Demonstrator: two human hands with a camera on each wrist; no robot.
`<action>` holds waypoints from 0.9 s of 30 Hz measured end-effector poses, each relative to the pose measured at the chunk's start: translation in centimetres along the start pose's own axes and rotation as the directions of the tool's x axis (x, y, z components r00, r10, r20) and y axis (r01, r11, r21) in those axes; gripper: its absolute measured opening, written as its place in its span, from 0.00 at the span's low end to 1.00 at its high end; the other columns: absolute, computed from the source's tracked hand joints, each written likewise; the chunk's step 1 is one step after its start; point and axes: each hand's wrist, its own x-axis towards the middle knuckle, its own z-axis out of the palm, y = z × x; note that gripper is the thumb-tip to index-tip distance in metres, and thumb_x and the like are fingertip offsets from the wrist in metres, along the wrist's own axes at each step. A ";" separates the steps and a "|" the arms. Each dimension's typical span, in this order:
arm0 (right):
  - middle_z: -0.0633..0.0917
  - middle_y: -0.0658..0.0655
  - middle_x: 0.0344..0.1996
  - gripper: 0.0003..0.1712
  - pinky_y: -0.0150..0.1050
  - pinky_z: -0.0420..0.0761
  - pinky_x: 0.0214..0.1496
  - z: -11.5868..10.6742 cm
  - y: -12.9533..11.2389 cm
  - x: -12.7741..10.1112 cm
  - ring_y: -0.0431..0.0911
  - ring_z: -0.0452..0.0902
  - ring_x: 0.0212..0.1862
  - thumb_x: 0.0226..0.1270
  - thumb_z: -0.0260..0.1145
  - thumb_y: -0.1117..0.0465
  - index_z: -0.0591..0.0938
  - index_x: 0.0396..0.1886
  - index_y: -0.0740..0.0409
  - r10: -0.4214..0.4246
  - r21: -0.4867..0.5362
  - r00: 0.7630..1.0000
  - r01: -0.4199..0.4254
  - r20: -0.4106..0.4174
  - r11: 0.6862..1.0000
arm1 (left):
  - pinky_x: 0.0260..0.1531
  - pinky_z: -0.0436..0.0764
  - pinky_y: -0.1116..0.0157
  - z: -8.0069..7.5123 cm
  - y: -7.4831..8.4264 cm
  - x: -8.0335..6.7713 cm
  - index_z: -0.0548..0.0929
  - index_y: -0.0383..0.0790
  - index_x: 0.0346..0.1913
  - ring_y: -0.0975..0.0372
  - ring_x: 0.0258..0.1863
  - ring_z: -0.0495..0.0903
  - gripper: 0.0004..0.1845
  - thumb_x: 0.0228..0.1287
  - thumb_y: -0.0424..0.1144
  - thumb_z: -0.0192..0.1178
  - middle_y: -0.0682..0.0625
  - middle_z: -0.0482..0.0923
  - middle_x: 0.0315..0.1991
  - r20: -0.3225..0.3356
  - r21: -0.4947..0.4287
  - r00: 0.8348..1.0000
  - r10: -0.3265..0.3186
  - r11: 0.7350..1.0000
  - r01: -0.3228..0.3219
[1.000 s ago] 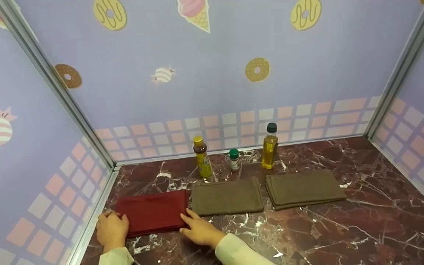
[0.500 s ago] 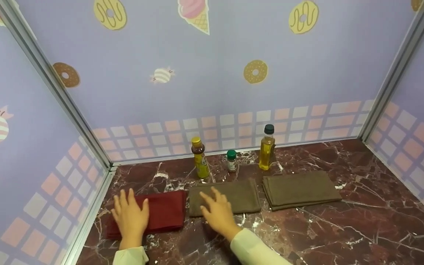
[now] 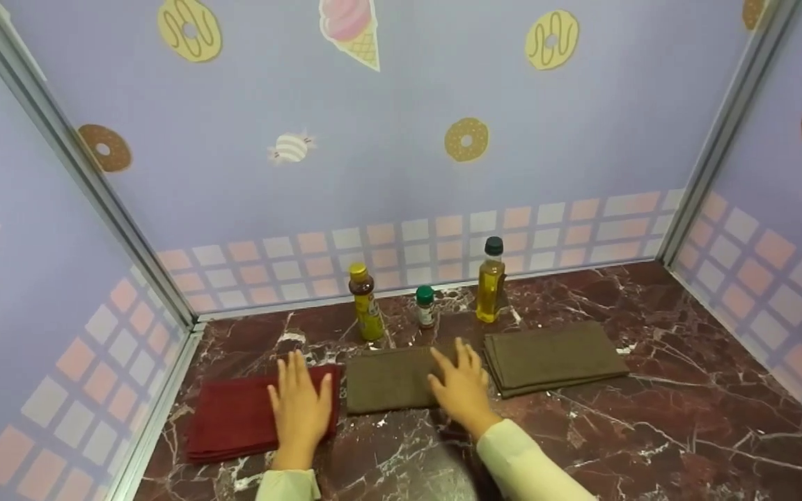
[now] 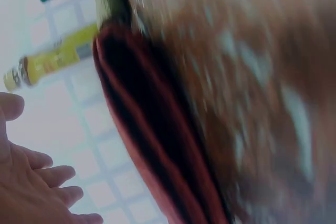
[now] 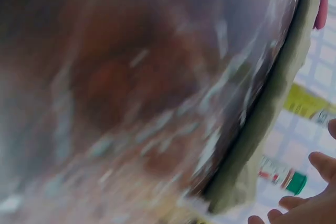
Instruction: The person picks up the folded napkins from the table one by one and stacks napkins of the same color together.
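Observation:
A folded dark red cloth (image 3: 234,417) lies at the front left of the marble counter (image 3: 651,417). My left hand (image 3: 300,396) is flat over its right end, fingers straight and spread. The left wrist view shows the red cloth's folded edge (image 4: 152,145) beside my fingers (image 4: 37,182). A folded brown cloth (image 3: 387,379) lies to its right. My right hand (image 3: 460,379) is spread over that cloth's right end and holds nothing. In the blurred right wrist view the brown cloth's edge (image 5: 268,119) shows. Whether the palms press the cloths I cannot tell.
A second folded brown cloth (image 3: 551,355) lies further right. Behind the cloths stand a yellow-capped bottle (image 3: 365,309), a small green-capped jar (image 3: 425,306) and a black-capped oil bottle (image 3: 490,289). Patterned walls enclose the counter on the left, back and right.
Both hands moved right and away from me. The left went from the red cloth's left edge to its right end; the right went from the red cloth's right edge onto the brown cloth.

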 end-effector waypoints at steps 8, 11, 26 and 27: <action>0.59 0.66 0.65 0.30 0.61 0.52 0.61 -1.1 2.5 -0.3 0.59 0.46 0.67 0.61 0.58 0.47 0.69 0.63 0.48 0.121 -0.002 0.992 -0.121 0.047 0.993 | 0.60 0.40 0.40 2.2 2.2 -0.5 0.43 0.49 0.71 0.48 0.67 0.50 0.44 0.58 0.58 0.53 0.41 0.52 0.68 0.098 0.056 0.984 0.147 0.987 -0.153; 0.65 0.67 0.61 0.30 0.59 0.52 0.61 -1.2 3.2 -0.5 0.60 0.48 0.66 0.61 0.57 0.46 0.69 0.63 0.49 0.147 -0.031 0.988 -0.145 0.053 0.989 | 0.58 0.42 0.37 2.9 2.7 -0.8 0.48 0.54 0.70 0.46 0.63 0.58 0.49 0.47 0.61 0.61 0.39 0.57 0.65 0.167 0.100 0.961 0.220 0.966 -0.239; 0.76 0.65 0.44 0.29 0.54 0.63 0.53 -1.4 3.8 -0.8 0.60 0.62 0.55 0.53 0.66 0.51 0.74 0.56 0.52 0.080 -0.141 0.997 -0.077 0.012 0.987 | 0.36 0.61 0.51 3.9 3.5 -1.4 0.60 0.50 0.67 0.47 0.42 0.73 0.46 0.41 0.41 0.70 0.37 0.74 0.48 0.194 0.183 0.954 0.227 0.947 -0.263; 0.76 0.65 0.43 0.29 0.53 0.63 0.53 -1.4 3.8 -0.8 0.60 0.63 0.55 0.53 0.66 0.51 0.75 0.56 0.52 0.080 -0.140 0.997 -0.077 0.011 0.987 | 0.35 0.60 0.52 4.0 3.5 -1.4 0.61 0.50 0.66 0.48 0.40 0.73 0.45 0.41 0.40 0.70 0.37 0.74 0.47 0.188 0.192 0.955 0.229 0.945 -0.264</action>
